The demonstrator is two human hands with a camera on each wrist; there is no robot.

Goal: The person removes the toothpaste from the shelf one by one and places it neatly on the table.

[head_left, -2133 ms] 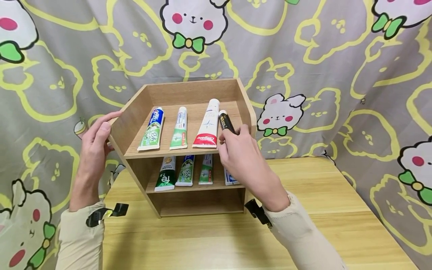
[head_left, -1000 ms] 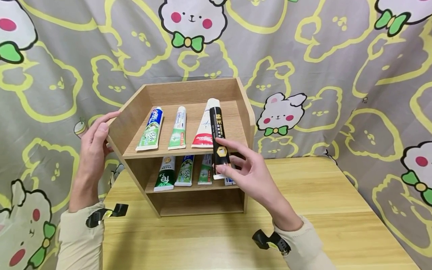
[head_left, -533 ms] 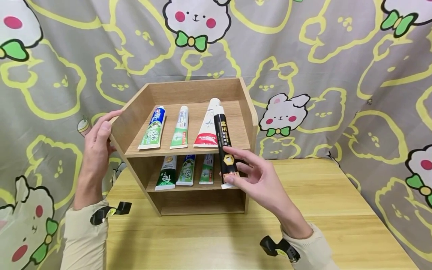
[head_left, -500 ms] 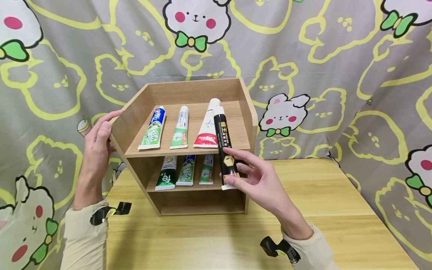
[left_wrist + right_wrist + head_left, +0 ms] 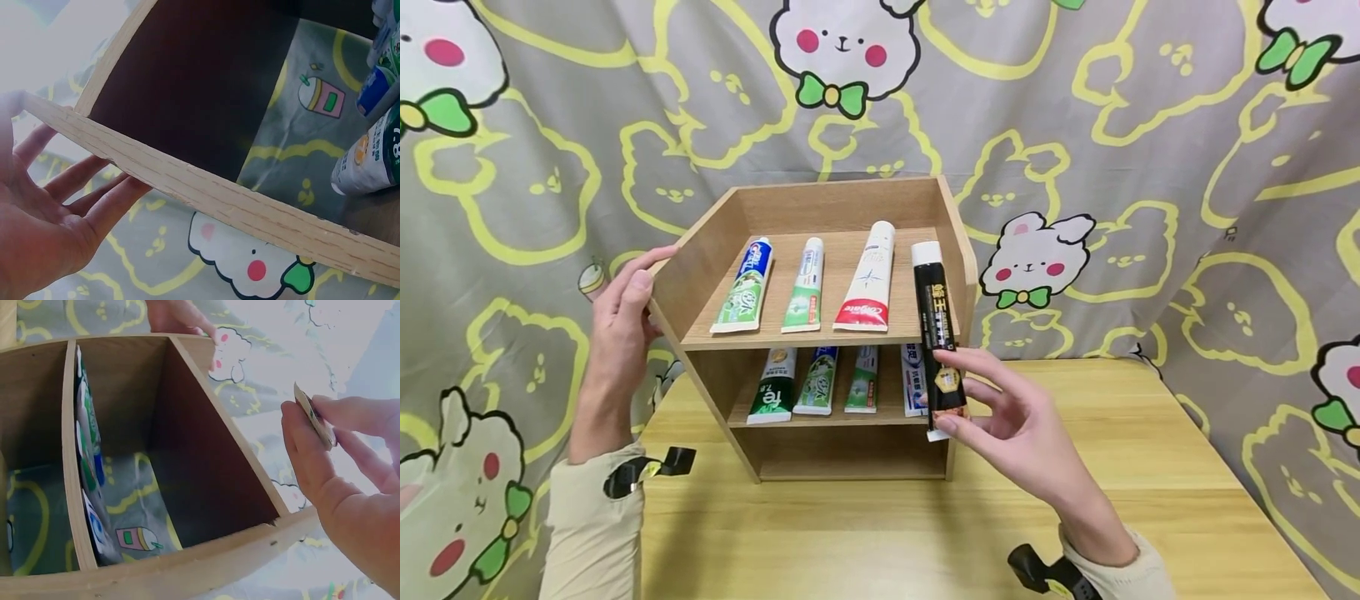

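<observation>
My right hand (image 5: 1011, 421) pinches the lower end of a black toothpaste tube (image 5: 934, 312) with a white cap. The tube is held cap up, in front of the right side of a wooden shelf unit (image 5: 842, 338). In the right wrist view its flat crimped end (image 5: 314, 417) shows between thumb and fingers. My left hand (image 5: 625, 333) rests against the unit's left side panel (image 5: 187, 181), its fingers fairly straight on the outer face. On the top shelf lie a blue-green tube (image 5: 743, 287), a white-green tube (image 5: 804, 287) and a white-red Colgate tube (image 5: 867, 279).
The middle shelf holds a dark green tube (image 5: 772, 387), a blue-green tube (image 5: 817, 383), a small green tube (image 5: 862, 382) and a blue-white tube (image 5: 913, 379), partly hidden by the black one. The unit stands on a wooden table (image 5: 820, 533) before a patterned curtain (image 5: 700, 100).
My right hand has lifted the black toothpaste tube off the top shelf, passed it before the Colgate tube and moved it right and down. The left hand stays at the side panel.
</observation>
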